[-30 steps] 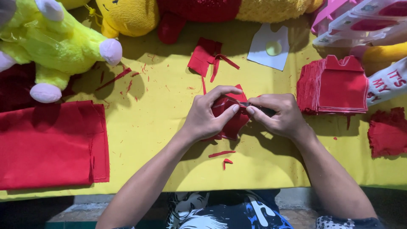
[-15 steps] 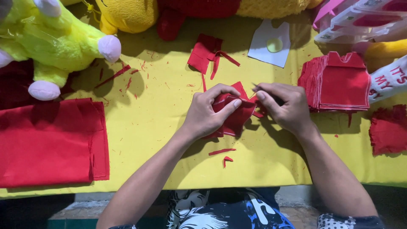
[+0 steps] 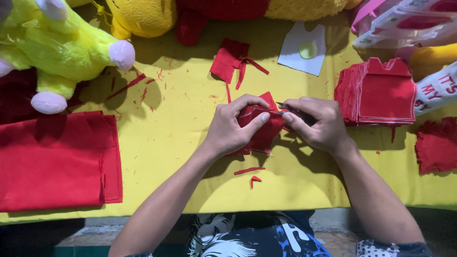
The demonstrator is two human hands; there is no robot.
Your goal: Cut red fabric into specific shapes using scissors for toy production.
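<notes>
My left hand (image 3: 233, 126) grips a small folded piece of red fabric (image 3: 263, 133) over the yellow table cover (image 3: 190, 157). My right hand (image 3: 319, 126) holds a small dark tool, likely scissors (image 3: 291, 109), with its tip at the top edge of that red piece. Both hands meet at the middle of the table. Two thin red offcuts (image 3: 251, 173) lie just below the hands.
A stack of cut red shirt-shaped pieces (image 3: 381, 93) sits at the right, ragged red scraps (image 3: 437, 145) further right. A big red cloth (image 3: 54, 162) lies at the left. Plush toys (image 3: 62, 47) line the back, with red scraps (image 3: 233, 59) and a white card (image 3: 304, 50).
The hands shifted slightly up the table with the red piece. My right hand moved from pinching the fabric to holding the tool at its top edge.
</notes>
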